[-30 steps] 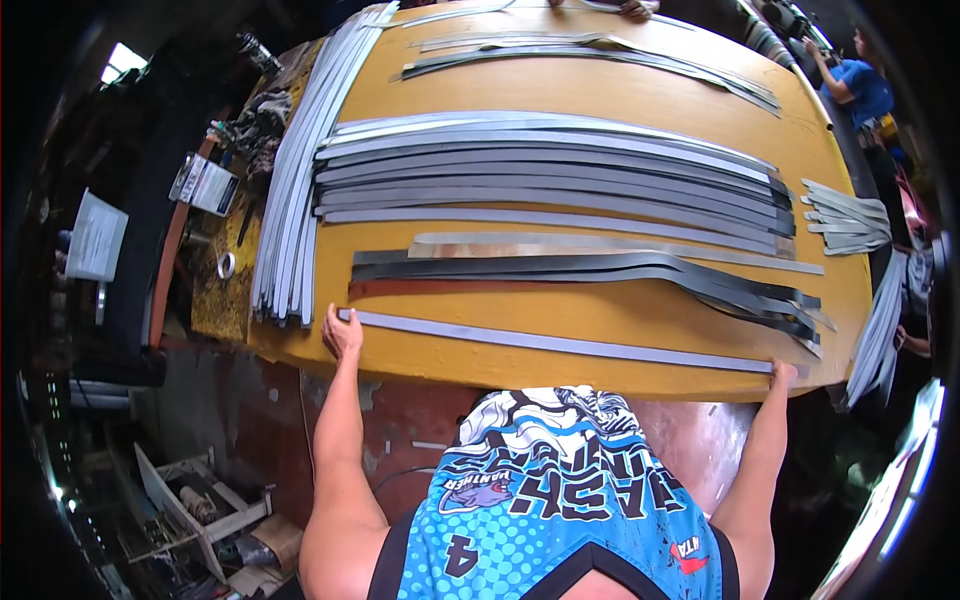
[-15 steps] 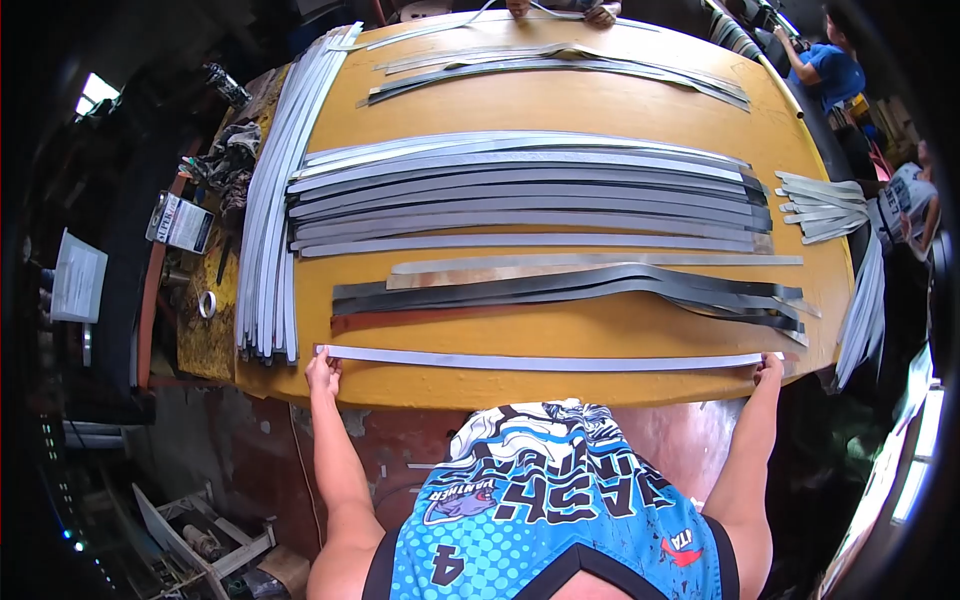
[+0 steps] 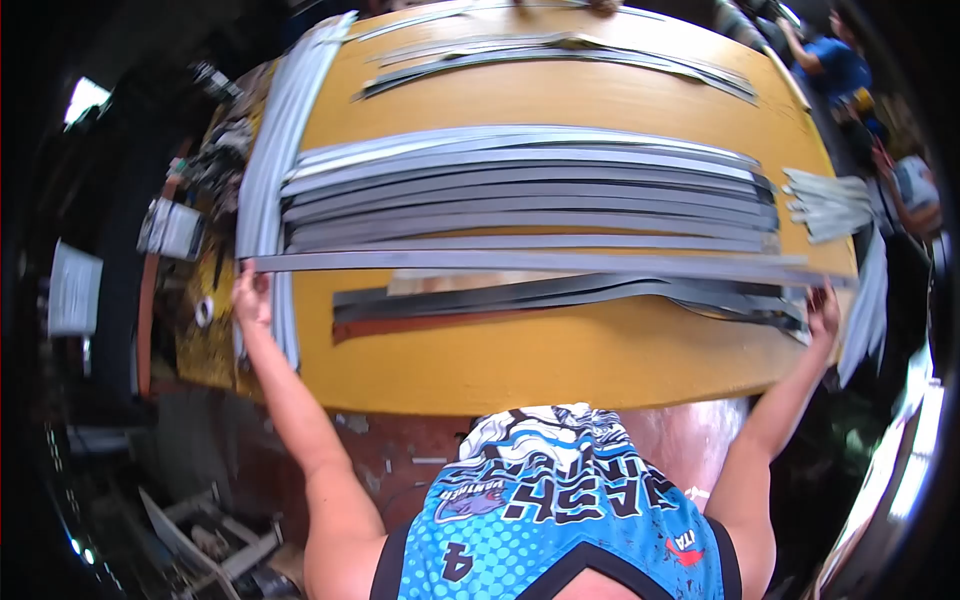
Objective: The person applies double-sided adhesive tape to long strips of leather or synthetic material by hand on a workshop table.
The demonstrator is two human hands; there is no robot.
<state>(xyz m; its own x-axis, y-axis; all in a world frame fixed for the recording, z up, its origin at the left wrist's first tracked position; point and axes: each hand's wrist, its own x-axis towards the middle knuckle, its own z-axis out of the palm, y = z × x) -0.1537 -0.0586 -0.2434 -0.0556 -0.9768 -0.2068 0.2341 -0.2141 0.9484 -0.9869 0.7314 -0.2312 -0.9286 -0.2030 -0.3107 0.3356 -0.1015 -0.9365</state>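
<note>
A long light grey strip (image 3: 520, 261) is stretched between my two hands, raised above the table. Its left end is pinched in my left hand (image 3: 252, 298), over the upright bundle of grey strips (image 3: 268, 180). At the other end, my right hand (image 3: 823, 310) grips it near the table's right edge. Just beyond the held strip lies a wide row of grey strips (image 3: 520, 190), several side by side. Nearer me is a pile of black strips (image 3: 520, 296), with a reddish-brown strip (image 3: 400, 328) along its front; the held strip partly covers a pale strip behind that pile.
The yellow table (image 3: 560, 365) has more thin strips (image 3: 550, 50) at its far side. A fanned bundle of pale strips (image 3: 830, 205) sits at the right edge. On the left are a white-labelled can (image 3: 178, 230) and a tape roll (image 3: 205, 311). Another person (image 3: 835, 65) is at far right.
Both hands have moved forward and apart, lifting the grey strip from the table's near edge to over the black pile. The bare yellow surface shows where the strip lay.
</note>
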